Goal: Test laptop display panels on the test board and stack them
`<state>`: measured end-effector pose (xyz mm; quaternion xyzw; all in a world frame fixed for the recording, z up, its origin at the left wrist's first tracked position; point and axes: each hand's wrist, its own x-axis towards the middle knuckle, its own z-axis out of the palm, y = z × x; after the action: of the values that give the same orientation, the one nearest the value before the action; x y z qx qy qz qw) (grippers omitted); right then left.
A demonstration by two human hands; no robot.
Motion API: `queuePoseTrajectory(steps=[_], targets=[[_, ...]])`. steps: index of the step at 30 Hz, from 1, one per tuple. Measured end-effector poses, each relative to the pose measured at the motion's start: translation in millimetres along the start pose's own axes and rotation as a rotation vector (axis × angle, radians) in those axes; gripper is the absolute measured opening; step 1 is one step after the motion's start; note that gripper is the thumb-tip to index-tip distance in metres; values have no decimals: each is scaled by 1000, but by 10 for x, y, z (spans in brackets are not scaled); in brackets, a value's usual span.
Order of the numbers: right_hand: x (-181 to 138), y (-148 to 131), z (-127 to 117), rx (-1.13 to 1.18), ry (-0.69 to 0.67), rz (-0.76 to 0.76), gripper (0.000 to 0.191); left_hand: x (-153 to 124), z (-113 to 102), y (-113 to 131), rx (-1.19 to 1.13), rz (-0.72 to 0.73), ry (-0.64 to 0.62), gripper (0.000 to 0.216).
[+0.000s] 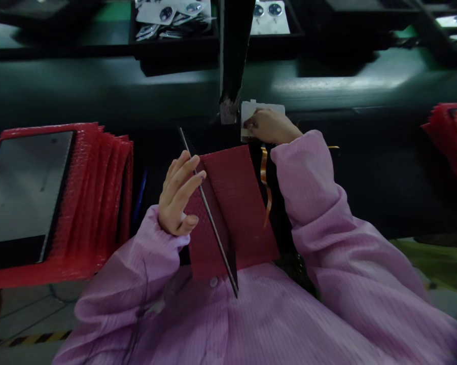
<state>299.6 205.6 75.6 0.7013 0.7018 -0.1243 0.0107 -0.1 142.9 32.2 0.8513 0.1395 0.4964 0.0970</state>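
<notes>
Two hands share the work: the left hand (178,195) clasps a thin, stiff, likely fragile panel (209,215) edge-on against the soft red bubble sleeve (234,203) at the lap, while the right hand (270,126) pinches a light white card (262,109)

A dark surface (99,91) carries black trays (175,48) of white cards along its far edge, and stacks of red bubble-wrap sleeves (95,197) at left and right.

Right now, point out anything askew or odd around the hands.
Nothing looks damaged or spilled. The thin panel stands on edge, tilted against the left hand and half in the red bag. An orange ribbon hangs loose beside it. The right hand touches a white card.
</notes>
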Motion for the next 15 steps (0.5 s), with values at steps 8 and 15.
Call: queuePoseTrajectory(steps=[8,15], targets=[[-25,-54,27,16,17,5,43,-9,-8,20,-47,-45,-17,61],[-648,-93,-317,218,356,-125,46,14,-35,12,-94,-33,-40,59]])
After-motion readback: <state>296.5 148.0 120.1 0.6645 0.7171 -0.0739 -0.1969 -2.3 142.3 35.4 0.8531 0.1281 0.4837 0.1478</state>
